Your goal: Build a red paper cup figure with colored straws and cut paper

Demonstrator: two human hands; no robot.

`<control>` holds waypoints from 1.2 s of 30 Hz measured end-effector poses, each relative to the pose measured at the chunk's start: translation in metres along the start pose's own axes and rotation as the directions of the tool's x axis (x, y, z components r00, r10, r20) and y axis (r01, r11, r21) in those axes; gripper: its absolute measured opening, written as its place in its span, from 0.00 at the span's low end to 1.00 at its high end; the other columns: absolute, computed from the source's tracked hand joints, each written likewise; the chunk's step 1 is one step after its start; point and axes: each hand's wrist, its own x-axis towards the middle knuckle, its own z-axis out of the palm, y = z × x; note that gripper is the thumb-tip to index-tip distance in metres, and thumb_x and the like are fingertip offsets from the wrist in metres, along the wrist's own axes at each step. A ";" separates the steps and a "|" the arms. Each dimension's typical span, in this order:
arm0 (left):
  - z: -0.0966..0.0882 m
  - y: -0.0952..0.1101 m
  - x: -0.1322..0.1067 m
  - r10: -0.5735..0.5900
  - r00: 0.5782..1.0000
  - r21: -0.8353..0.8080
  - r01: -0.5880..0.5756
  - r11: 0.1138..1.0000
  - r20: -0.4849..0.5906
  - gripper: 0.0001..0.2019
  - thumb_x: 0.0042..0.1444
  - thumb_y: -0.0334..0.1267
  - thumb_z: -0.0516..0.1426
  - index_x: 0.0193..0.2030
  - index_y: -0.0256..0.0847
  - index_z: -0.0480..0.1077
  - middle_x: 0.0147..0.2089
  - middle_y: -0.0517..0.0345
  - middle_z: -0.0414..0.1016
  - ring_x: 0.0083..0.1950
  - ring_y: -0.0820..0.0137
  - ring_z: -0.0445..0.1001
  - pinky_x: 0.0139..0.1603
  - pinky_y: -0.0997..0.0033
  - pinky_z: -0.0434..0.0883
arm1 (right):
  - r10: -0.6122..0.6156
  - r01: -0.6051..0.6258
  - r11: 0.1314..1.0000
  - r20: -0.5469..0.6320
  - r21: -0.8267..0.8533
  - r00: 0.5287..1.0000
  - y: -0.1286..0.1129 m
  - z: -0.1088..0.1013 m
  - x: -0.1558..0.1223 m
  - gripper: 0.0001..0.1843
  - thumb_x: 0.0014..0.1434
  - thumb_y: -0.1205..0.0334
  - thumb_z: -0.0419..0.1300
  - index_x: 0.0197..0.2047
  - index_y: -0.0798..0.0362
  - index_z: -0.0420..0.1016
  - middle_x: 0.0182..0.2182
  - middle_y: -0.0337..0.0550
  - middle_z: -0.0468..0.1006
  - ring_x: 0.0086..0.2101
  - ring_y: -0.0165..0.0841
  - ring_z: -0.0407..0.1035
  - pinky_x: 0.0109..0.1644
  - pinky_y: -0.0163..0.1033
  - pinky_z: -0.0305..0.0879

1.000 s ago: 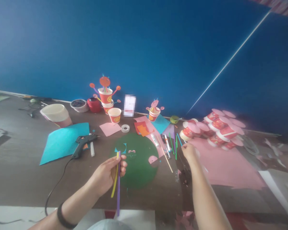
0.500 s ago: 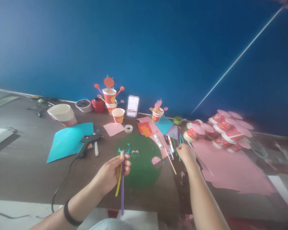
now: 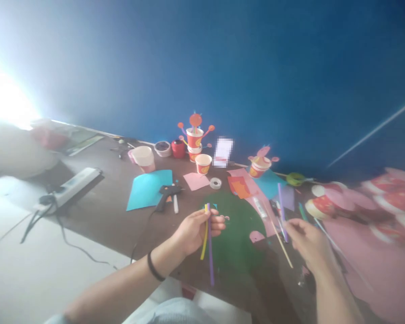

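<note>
My left hand (image 3: pixel 197 229) is closed on a yellow paper strip (image 3: pixel 204 234) and a longer purple strip (image 3: pixel 210 252), which hang down over the table's near edge. My right hand (image 3: pixel 307 240) is pinched on another purple strip (image 3: pixel 282 208) that stands up from its fingers. It hovers over loose coloured sticks and a thin wooden skewer (image 3: pixel 279 236). Between my hands lies a dark green paper disc (image 3: pixel 238 231) with small pink and blue cut-outs on it.
A black glue gun (image 3: pixel 164 194) lies by a light blue sheet (image 3: pixel 148 189). Decorated red paper cups (image 3: pixel 195 137) stand by the blue wall. Blurred pink-lidded cups (image 3: pixel 327 204) and pink paper (image 3: pixel 374 265) fill the right. A power strip (image 3: pixel 69 189) sits at left.
The view has swung left, so everything sits further right. My right hand has lifted a purple strip off the pile of sticks. My left hand still holds its two strips.
</note>
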 end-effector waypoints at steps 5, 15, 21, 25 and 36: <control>0.005 0.004 0.002 0.020 1.000 -0.016 -0.020 1.000 -0.002 0.09 0.60 0.35 0.51 0.41 0.32 0.68 0.43 0.41 0.75 0.43 0.62 0.76 0.40 0.67 0.71 | -0.284 0.074 0.863 0.358 0.499 0.889 -0.054 0.051 -0.075 0.18 0.54 0.46 0.55 0.25 0.53 0.66 0.19 0.35 0.68 0.17 0.26 0.58 0.21 0.31 0.53; 0.001 0.005 -0.007 0.039 0.999 -0.076 -0.038 0.996 0.019 0.11 0.61 0.36 0.51 0.44 0.31 0.69 0.44 0.41 0.75 0.44 0.62 0.76 0.41 0.66 0.70 | -0.338 0.042 0.812 0.410 0.581 0.847 -0.071 0.099 -0.091 0.16 0.56 0.50 0.56 0.27 0.53 0.65 0.21 0.34 0.65 0.24 0.28 0.59 0.28 0.32 0.55; 0.001 0.003 -0.008 0.033 0.999 -0.076 -0.031 0.997 0.025 0.11 0.60 0.36 0.51 0.44 0.32 0.69 0.44 0.41 0.75 0.43 0.62 0.76 0.39 0.67 0.70 | -0.349 0.048 0.784 0.375 0.619 0.859 -0.075 0.107 -0.094 0.15 0.56 0.50 0.57 0.28 0.54 0.65 0.22 0.34 0.65 0.25 0.28 0.60 0.29 0.32 0.56; 0.001 0.000 -0.008 0.041 0.999 -0.065 -0.040 0.997 0.023 0.10 0.60 0.36 0.52 0.43 0.32 0.68 0.42 0.42 0.75 0.41 0.62 0.76 0.39 0.67 0.70 | -0.363 0.039 0.770 0.387 0.637 0.847 -0.075 0.106 -0.094 0.13 0.56 0.52 0.57 0.30 0.54 0.67 0.24 0.36 0.68 0.26 0.29 0.62 0.30 0.32 0.57; 0.001 -0.004 -0.007 0.024 0.999 -0.078 -0.021 0.997 0.028 0.07 0.59 0.38 0.53 0.37 0.34 0.66 0.36 0.46 0.75 0.37 0.64 0.77 0.38 0.67 0.70 | -0.394 0.039 0.744 0.392 0.667 0.832 -0.076 0.105 -0.096 0.14 0.56 0.51 0.58 0.32 0.54 0.70 0.25 0.37 0.71 0.26 0.30 0.63 0.30 0.33 0.58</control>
